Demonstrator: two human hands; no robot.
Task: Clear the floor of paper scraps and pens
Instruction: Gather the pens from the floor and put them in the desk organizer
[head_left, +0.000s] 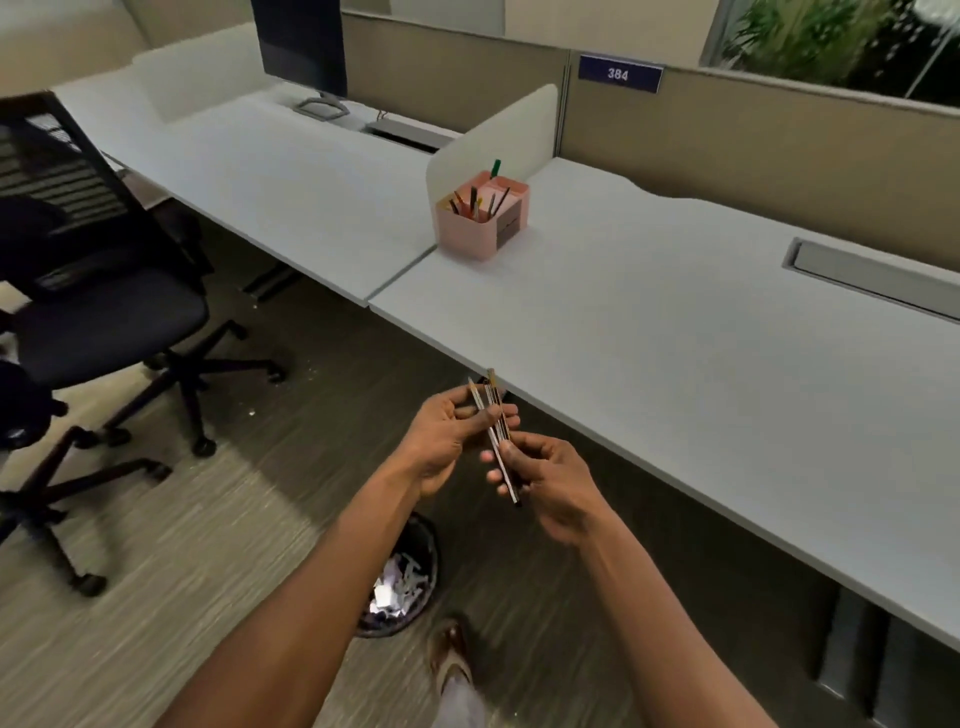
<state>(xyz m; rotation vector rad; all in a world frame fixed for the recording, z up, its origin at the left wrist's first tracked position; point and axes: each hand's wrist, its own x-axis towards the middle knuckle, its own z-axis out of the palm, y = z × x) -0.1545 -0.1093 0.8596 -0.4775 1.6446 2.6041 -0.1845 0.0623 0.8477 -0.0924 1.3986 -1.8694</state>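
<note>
A small bundle of pens (493, 422) stands tilted between both hands, just in front of the desk's near edge. My left hand (447, 441) grips its upper half and my right hand (545, 478) pinches its lower end. A pink desk organiser (467, 228) with several pens in it sits on the white desk (675, 332). Below my left forearm a dark mesh waste bin (400, 587) holds white paper scraps. A few tiny white specks (252, 413) lie on the carpet near the chair.
A black office chair (104, 312) stands at the left, a second chair base (47, 493) in front of it. A monitor (304, 47) stands at the desk's far end. Beige partitions back the desk. My shoe (454, 654) shows beside the bin.
</note>
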